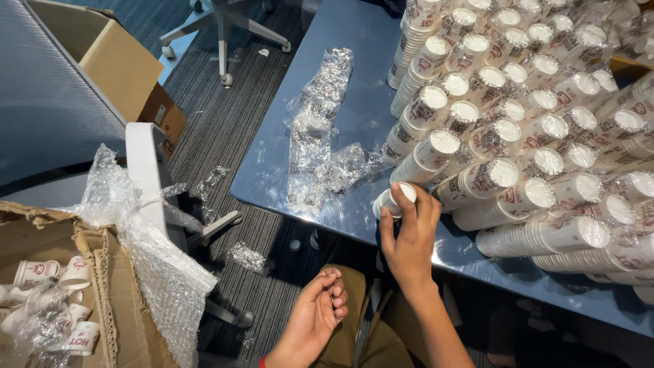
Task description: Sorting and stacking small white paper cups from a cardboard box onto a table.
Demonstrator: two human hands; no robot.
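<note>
My right hand grips a short stack of white paper cups lying on its side at the near edge of the blue-grey table. It sits just left of a large pile of stacked paper cup sleeves, all white with red and dark print, that covers the table's right half. My left hand hangs lower, over my lap, palm up with fingers loosely curled and nothing in it.
Crumpled clear plastic wrap lies on the table's left part. A cardboard box at lower left holds loose cups and bubble wrap. Another cardboard box, a grey chair back and an office chair base stand on the striped carpet.
</note>
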